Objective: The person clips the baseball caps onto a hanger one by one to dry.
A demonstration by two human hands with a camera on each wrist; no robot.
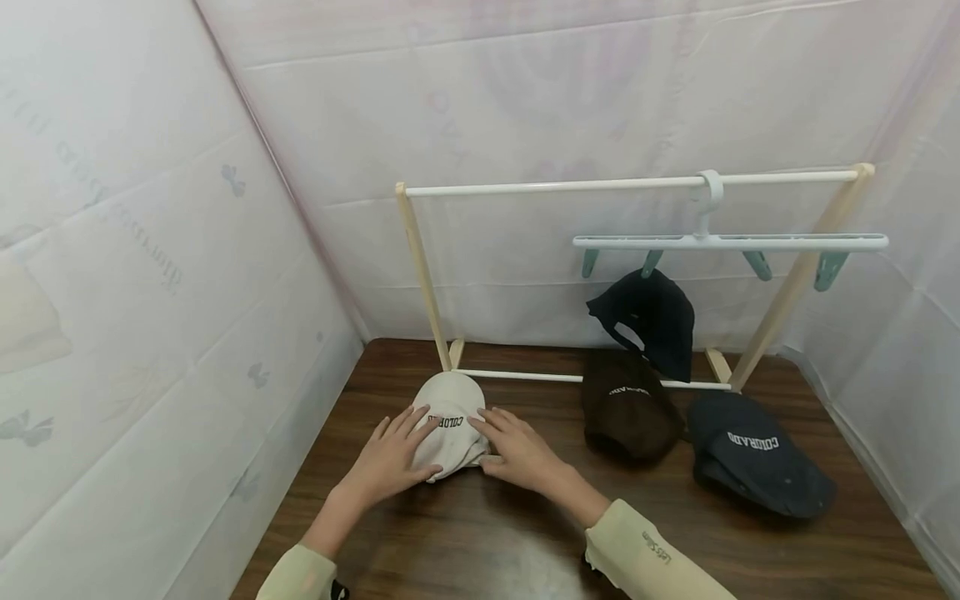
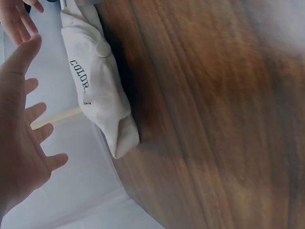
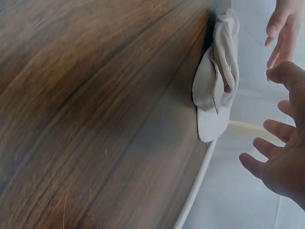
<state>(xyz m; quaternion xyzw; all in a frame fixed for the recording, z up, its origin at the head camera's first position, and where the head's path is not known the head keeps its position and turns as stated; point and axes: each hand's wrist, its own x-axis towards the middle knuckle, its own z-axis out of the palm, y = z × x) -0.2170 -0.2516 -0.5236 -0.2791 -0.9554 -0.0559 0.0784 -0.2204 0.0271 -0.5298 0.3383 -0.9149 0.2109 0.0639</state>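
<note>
A white cap (image 1: 448,400) with dark COLORADO lettering lies on the table at the left, its crown creased and partly flattened. Above its left side hovers my left hand (image 1: 395,452), fingers spread. My right hand (image 1: 522,450) is over its right side, the fingers also spread. Both wrist views show a gap between the hands and the cap; in the left wrist view the left hand (image 2: 21,129) holds nothing, and in the right wrist view the right hand (image 3: 283,138) is likewise bare. The cap's brim (image 3: 212,125) points toward the rack.
Behind the cap stands a rack with a white top bar (image 1: 555,187) and wooden legs. A white hanger (image 1: 727,242) with green clips hangs from it at right. Below are a black cap (image 1: 663,321), a brown cap (image 1: 626,417) and a dark blue cap (image 1: 757,458). White sheets surround the brown table (image 1: 480,550).
</note>
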